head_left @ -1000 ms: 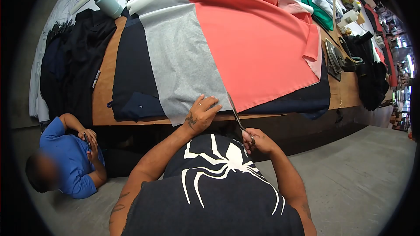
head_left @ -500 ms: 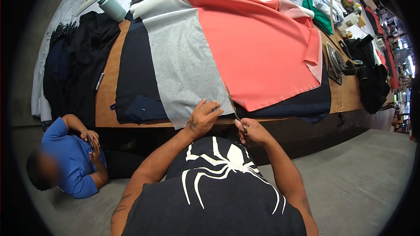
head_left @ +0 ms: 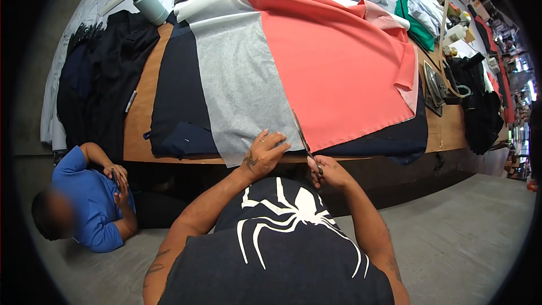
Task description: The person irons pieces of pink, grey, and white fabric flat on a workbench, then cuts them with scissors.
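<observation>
My left hand (head_left: 264, 153) presses on the near edge of a thin, light grey cloth (head_left: 243, 90), fingers spread. My right hand (head_left: 330, 171) is closed round the handles of metal scissors (head_left: 301, 133). Their blades point away from me, along the line where the grey cloth meets a coral-red cloth (head_left: 339, 73). The coral cloth spreads to the right of the blades, with folds at its far right side. Whether the blades are parted is hard to see. Dark navy fabric (head_left: 178, 90) lies beneath both cloths.
A clothes iron (head_left: 435, 89) stands at the right of the wooden table (head_left: 140, 118). Dark garments (head_left: 107, 62), a marker pen (head_left: 131, 101) and a light green bottle (head_left: 149, 4) lie to the left. A person in a blue shirt (head_left: 93, 197) sits at lower left holding a phone.
The coral cloth's near corner has shifted slightly toward me and left, close beside the scissors. My hands stay in nearly the same place. The whole view has moved slightly.
</observation>
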{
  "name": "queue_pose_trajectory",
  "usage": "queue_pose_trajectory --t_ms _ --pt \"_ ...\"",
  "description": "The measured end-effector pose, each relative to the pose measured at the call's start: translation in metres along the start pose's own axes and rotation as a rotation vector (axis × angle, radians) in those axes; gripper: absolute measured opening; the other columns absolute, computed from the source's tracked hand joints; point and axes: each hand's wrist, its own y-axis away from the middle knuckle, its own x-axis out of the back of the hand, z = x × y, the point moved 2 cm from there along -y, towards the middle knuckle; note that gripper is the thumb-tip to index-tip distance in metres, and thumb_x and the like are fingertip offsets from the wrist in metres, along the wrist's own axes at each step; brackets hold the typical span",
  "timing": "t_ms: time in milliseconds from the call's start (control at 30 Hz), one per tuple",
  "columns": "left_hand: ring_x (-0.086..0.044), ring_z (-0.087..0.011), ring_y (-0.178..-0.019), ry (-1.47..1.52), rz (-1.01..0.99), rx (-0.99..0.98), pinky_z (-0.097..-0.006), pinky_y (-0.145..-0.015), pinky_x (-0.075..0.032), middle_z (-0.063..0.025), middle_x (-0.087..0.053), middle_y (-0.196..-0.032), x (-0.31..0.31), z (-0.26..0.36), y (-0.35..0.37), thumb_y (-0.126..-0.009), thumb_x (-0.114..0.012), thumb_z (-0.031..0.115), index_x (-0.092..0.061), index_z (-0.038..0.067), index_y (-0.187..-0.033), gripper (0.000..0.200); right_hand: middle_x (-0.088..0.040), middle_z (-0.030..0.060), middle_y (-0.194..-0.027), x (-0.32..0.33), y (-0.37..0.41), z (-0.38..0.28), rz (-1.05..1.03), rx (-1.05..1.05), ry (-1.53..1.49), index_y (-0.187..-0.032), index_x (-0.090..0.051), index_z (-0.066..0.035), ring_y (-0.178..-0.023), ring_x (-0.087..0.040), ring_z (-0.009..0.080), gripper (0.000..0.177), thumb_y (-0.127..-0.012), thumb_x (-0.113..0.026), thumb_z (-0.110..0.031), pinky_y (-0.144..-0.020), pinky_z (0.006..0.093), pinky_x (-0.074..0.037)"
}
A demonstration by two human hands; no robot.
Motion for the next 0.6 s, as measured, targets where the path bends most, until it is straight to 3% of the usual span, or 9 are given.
queue_pose_trajectory --t_ms 233,600 --pt "-0.064 -0.0283 -0.117 0.001 -0.003 -0.005 -0.0513 -0.106 -0.044 -0.0104 -0.066 -0.118 0.0 0.0 0.0 -0.084 -0.071 0.003 -0.071 0.008 -0.109 0.026 -0.055 0.0017 -0.063 -0.005 -0.002 -0.007 -0.002 0.039 -0.008 -0.078 -0.049 -0.009 -0.051 -0.056 0.011 0.046 -0.095 -0.066 -0.048 -0.05 0.0251 -0.042" --pt "-0.065 -0.0284 -0.115 0.02 -0.017 0.008 -0.0517 -0.105 -0.044 -0.0095 -0.067 -0.116 0.002 -0.001 0.0 -0.083 -0.071 0.003 -0.071 0.008 -0.11 0.027 -0.054 0.0003 -0.061 0.0 -0.026 -0.025 -0.024 0.055 0.024 -0.079 -0.049 -0.011 -0.052 -0.058 0.0107 0.051 -0.096 -0.059 -0.058 -0.047 0.0241 -0.037"
